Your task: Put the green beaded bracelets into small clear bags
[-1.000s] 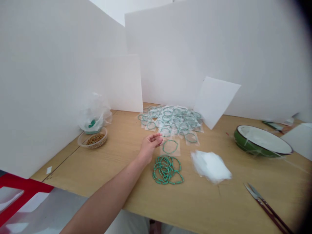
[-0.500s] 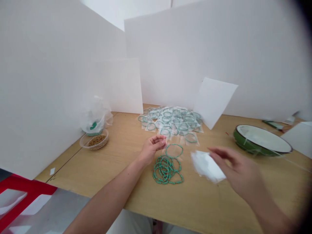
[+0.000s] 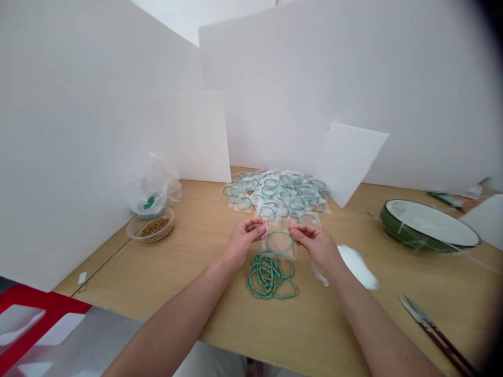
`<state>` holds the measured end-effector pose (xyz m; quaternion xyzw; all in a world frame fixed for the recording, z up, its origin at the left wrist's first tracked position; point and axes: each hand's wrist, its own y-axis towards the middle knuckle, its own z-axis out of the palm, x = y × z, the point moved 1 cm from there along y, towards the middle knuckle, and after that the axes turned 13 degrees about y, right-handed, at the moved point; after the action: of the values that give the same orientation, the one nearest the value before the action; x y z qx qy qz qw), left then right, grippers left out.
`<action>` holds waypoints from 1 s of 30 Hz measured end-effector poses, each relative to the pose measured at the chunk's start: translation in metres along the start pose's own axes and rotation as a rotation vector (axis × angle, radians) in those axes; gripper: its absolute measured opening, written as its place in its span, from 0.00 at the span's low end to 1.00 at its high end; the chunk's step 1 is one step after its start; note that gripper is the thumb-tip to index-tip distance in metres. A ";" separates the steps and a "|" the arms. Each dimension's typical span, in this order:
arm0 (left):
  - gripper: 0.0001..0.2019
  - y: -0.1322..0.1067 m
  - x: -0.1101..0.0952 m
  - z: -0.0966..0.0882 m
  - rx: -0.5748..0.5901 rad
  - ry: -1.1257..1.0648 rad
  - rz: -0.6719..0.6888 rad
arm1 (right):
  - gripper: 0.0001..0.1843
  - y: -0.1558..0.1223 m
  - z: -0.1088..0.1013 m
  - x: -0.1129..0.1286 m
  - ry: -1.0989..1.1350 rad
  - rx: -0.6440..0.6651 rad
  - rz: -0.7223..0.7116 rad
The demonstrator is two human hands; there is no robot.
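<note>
at lower centre, left hand (image 3: 244,243) and right hand (image 3: 317,247) close together, thumb and fingers of each in a narrow pinch on the upper corners of a small clear bag (image 3: 286,253), just above the table. inside that bag, one turquoise bead bracelet (image 3: 279,243), lying flat. already bagged: a broad pile of bracelets in clear bags (image 3: 275,193), upper centre, one ring per bag where visible. left unbagged: a loose heap of bead bracelets (image 3: 269,277), touching distance below the hands. just beside the right wrist, a white wad of thin plastic (image 3: 357,267). farther off, a green enamel basin (image 3: 430,225) at right and scissors (image 3: 428,329) at lower right.
</note>
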<state>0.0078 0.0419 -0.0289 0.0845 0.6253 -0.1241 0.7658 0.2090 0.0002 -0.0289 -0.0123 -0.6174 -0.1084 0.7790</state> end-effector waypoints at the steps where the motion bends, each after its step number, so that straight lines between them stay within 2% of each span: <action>1: 0.20 0.000 0.000 0.000 0.014 0.029 0.003 | 0.19 0.000 -0.001 -0.001 0.010 0.004 -0.001; 7: 0.21 0.000 -0.002 -0.001 0.093 0.163 0.034 | 0.18 -0.001 -0.001 0.002 0.011 0.035 -0.004; 11: 0.17 0.001 0.000 -0.002 0.081 0.182 0.047 | 0.19 -0.004 0.004 0.005 -0.024 0.032 -0.020; 20: 0.11 -0.001 -0.006 0.001 0.108 0.022 -0.031 | 0.10 -0.005 0.005 0.007 0.007 0.045 -0.121; 30: 0.07 -0.001 -0.008 -0.003 0.201 -0.019 -0.014 | 0.09 -0.003 0.005 0.004 0.240 0.017 -0.024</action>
<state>0.0034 0.0424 -0.0217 0.1554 0.6028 -0.1925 0.7586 0.2044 -0.0025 -0.0242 0.0150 -0.5207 -0.1132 0.8461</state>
